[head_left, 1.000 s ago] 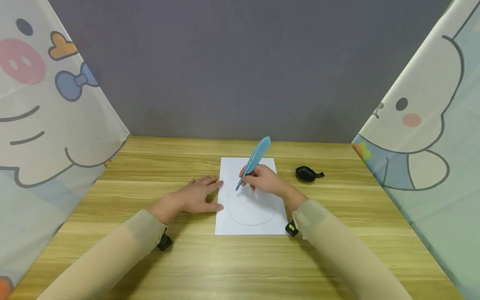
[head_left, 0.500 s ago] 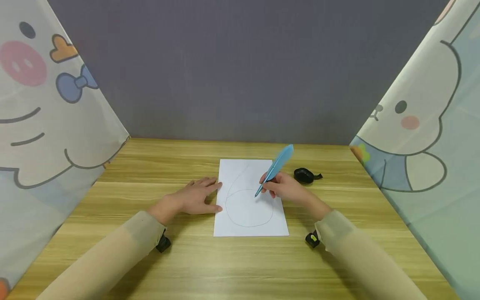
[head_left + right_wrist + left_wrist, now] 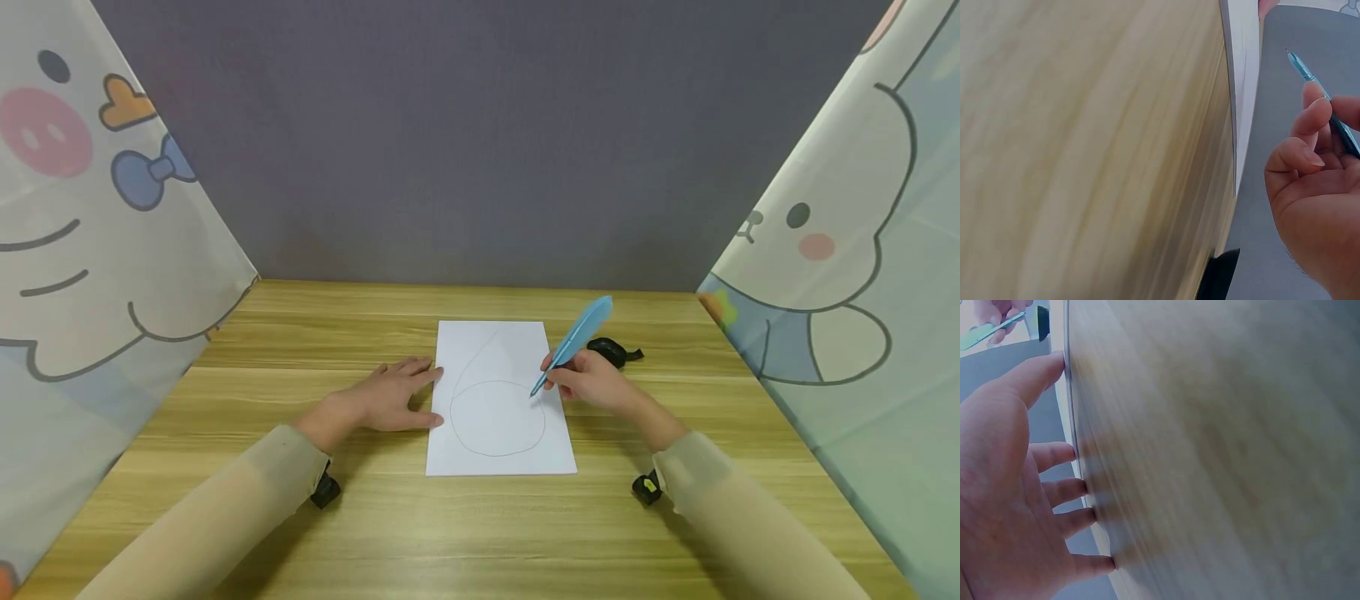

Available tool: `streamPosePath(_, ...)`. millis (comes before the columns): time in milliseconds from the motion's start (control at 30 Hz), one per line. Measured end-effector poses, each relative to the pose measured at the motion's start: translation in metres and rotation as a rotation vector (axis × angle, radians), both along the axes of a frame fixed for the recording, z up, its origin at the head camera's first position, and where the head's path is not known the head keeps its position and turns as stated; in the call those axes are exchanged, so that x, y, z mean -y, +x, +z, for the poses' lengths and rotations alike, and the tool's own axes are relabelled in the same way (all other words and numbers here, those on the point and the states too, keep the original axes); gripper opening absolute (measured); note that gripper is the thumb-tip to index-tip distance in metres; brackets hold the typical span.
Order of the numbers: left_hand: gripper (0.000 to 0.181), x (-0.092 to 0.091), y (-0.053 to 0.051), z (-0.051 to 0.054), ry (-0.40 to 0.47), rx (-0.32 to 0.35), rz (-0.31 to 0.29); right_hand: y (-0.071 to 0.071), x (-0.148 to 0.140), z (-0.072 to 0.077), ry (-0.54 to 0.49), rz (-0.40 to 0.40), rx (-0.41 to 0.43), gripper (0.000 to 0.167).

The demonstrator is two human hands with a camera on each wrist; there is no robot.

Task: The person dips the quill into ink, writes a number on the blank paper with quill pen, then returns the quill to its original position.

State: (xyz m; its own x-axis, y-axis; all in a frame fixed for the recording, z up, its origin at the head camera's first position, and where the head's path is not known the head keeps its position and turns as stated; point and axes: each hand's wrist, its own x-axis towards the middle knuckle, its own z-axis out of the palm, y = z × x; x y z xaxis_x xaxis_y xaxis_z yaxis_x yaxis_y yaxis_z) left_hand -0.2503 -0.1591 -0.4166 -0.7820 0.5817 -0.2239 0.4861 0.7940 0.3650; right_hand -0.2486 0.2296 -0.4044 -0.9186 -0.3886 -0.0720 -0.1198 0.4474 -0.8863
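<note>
A white stack of paper [image 3: 498, 425] lies on the table, bearing a thin drawn circle and a curved line rising from its left side to a point near the top. My left hand [image 3: 393, 396] rests with spread fingers at the paper's left edge, thumb and index tip touching it. Between thumb and fingers, my right hand [image 3: 592, 379] pinches a blue feather pen [image 3: 576, 340] over the right part of the sheet. In the right wrist view the pen's tip [image 3: 1297, 62] points up and stands apart from the paper.
A small black object [image 3: 611, 352] with a short tail lies right of the paper, partly behind the right hand. The wooden table [image 3: 450, 533] meets a grey panel [image 3: 480, 142] at the back. Cartoon-printed cloths hang at both sides.
My right hand has moved from the paper's upper left to its right side, carrying the pen off the drawn line, which now shows fully. The left hand stays put.
</note>
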Motion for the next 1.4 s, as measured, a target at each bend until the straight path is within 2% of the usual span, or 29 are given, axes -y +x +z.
streamPosePath(367,0.094,0.001,-0.001,-0.003,0.001,-0.019,-0.011,0.002,-0.021,0.001,0.006,0.003,-0.081,0.033)
streamPosePath(800,0.094,0.001,0.0,-0.001,0.003,-0.024,-0.016,0.006,-0.045,0.001,-0.114,-0.102,-0.023,0.043)
streamPosePath(1133,0.093,0.0,0.001,0.001,0.003,-0.015,-0.009,0.007,-0.057,-0.003,-0.107,-0.065,-0.04,0.042)
streamPosePath(1400,0.093,0.001,0.001,0.001,0.003,-0.014,-0.013,0.007,-0.062,-0.002,-0.053,-0.07,-0.086,0.038)
